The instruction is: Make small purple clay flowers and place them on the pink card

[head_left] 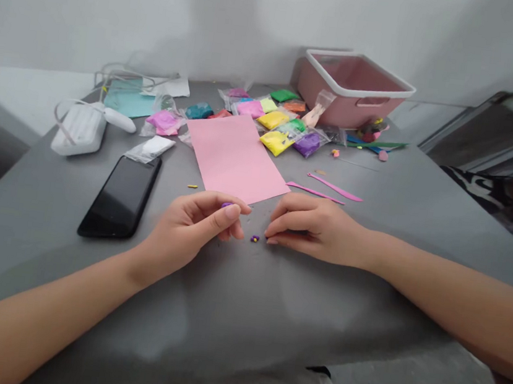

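Between thumb and forefinger, my left hand [199, 222] pinches a small lump of purple clay [226, 204], mostly hidden by the fingers. My right hand [310, 228] rests on the table to the right, fingers curled with the tips together; whether anything is in them is hidden. A tiny purple and yellow clay piece [255, 239] lies on the table between both hands, close to my right fingertips. Just beyond the hands is a pink sheet [239, 159]. Two pink modelling tools [335, 187] lie behind my right hand.
A black phone [120, 197] and a white power strip [80, 128] lie at the left. Several bags of coloured clay [275, 119] are spread behind the pink sheet. A pink basket [352, 95] stands at the back right. A small yellow strip [192, 186] lies left of the sheet.
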{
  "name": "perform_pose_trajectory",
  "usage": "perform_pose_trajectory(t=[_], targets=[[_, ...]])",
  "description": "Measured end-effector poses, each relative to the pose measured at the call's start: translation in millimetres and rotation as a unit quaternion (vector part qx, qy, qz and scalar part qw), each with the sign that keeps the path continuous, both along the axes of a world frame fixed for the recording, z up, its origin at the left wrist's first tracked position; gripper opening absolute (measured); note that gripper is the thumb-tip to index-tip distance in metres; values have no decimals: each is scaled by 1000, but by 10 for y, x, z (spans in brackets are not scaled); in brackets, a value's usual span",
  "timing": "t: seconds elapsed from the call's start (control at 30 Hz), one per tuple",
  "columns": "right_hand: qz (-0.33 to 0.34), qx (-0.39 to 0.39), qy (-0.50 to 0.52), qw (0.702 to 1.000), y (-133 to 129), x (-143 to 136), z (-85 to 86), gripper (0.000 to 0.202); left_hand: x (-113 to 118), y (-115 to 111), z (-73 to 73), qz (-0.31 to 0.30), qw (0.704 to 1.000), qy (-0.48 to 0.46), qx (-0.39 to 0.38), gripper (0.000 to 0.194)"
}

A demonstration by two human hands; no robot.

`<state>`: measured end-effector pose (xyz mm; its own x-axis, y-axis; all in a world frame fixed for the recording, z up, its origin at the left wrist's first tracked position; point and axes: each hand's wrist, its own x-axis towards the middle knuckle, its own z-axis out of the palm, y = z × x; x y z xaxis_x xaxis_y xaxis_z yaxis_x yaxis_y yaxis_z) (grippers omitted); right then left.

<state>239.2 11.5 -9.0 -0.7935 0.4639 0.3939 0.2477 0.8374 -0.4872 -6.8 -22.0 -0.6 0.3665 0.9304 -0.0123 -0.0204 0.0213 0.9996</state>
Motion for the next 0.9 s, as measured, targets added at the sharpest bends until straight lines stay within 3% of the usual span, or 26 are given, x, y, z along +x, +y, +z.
perform_pose_trajectory(t=[0.2, 0.73, 0.9], targets=[[11, 23, 20, 999, -34, -61, -81, 11, -3, 5, 5, -2, 1000, 3, -5, 19], [-11, 6, -13, 1000, 18, -46, -32, 11, 22, 4, 36, -1, 999, 40, 8, 27], [-6, 32, 5, 999, 7, -82, -67, 12, 34, -18, -5, -1, 997, 48, 60, 28]])
